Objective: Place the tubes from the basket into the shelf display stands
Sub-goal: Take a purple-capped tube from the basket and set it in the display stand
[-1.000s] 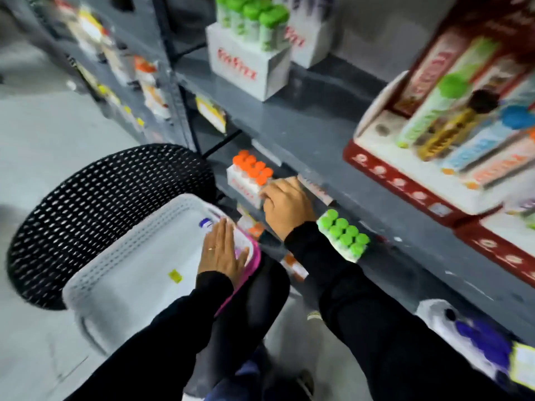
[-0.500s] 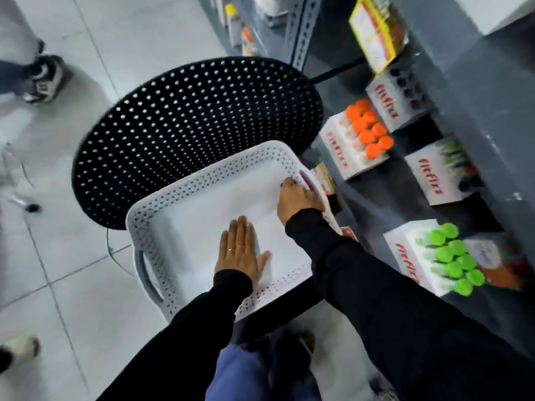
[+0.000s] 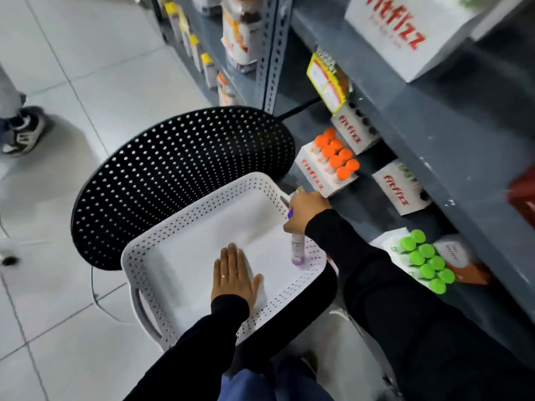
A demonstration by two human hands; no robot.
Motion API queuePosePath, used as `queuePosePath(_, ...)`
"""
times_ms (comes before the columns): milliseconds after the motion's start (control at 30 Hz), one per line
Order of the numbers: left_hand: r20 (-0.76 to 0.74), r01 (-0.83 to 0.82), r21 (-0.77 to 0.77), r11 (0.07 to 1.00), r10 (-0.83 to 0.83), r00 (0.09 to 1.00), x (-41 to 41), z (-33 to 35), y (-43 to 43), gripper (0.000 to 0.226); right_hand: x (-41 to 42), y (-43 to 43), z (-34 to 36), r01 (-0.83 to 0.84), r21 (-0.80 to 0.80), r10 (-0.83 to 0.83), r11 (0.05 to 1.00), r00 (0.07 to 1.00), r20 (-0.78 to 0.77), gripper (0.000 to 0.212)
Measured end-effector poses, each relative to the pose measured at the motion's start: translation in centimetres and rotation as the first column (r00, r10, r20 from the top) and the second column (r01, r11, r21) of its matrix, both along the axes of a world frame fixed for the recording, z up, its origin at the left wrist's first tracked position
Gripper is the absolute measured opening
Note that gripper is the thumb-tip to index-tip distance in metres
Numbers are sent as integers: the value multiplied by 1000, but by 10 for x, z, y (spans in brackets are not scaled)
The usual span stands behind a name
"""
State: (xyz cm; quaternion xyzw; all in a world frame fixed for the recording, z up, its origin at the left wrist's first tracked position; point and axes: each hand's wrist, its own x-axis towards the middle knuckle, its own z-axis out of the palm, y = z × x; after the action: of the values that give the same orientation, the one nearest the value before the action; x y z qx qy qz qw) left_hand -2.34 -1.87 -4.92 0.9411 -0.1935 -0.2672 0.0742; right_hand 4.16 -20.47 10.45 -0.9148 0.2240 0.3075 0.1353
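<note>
A white perforated basket (image 3: pixel 185 230) rests on a black perforated stool. My left hand (image 3: pixel 233 273) lies flat and open on the basket's floor near its front. My right hand (image 3: pixel 304 211) is closed around a white tube with purple ends (image 3: pixel 297 250), holding it upright at the basket's right rim. On the grey shelf to the right stand white display stands: one full of orange-capped tubes (image 3: pixel 335 154), one full of green-capped tubes (image 3: pixel 425 260), one with open holes (image 3: pixel 357 130) behind the orange one, and another (image 3: pixel 398 188) between orange and green.
The black stool (image 3: pixel 173 166) fills the middle. A grey slotted shelf post (image 3: pixel 270 50) rises behind it. Another person's shoe (image 3: pixel 24 134) is on the tiled floor at left. A large white box (image 3: pixel 405 33) sits on the upper shelf.
My right hand came off the shelf to the basket's right rim and has lifted a purple-ended tube upright. My left hand stays flat in the basket. The view tilted down.
</note>
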Motion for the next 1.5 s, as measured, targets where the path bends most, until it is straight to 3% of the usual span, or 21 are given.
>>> queuePosePath(167,83,16,-114,993,-6,997,9,35,-33,98,-27,-34,68,49,26,-51,998,996,73,21)
queuePosePath(233,198,75,-144,987,-45,979,18,53,-58,93,-45,-49,98,82,26,-84,996,986,140,29)
queuePosePath(333,252,170,-183,968,-121,960,34,91,-101,83,-71,-69,144,118,20,-120,993,960,255,28)
queuePosePath(633,533,550,-230,803,-370,761,21,201,-242,63,-159,-134,244,355,-156,-229,922,823,520,28)
queuePosePath(800,528,694,-167,700,-531,663,-15,223,-285,71,-195,-158,274,484,-183,-268,856,717,643,28)
queuePosePath(867,515,698,-134,704,-552,656,-21,216,-295,69,-206,-169,282,530,-193,-271,826,672,689,29)
queuePosePath(967,509,686,-135,715,-544,667,-23,212,-296,84,-215,-182,292,603,-176,-296,778,599,744,33)
queuePosePath(1233,487,686,-74,724,-574,658,-24,219,-294,60,-206,-204,289,708,-79,-324,701,416,850,36)
queuePosePath(1500,457,692,-57,720,-597,659,-22,221,-294,60,-198,-203,264,712,-245,-261,658,521,813,44)
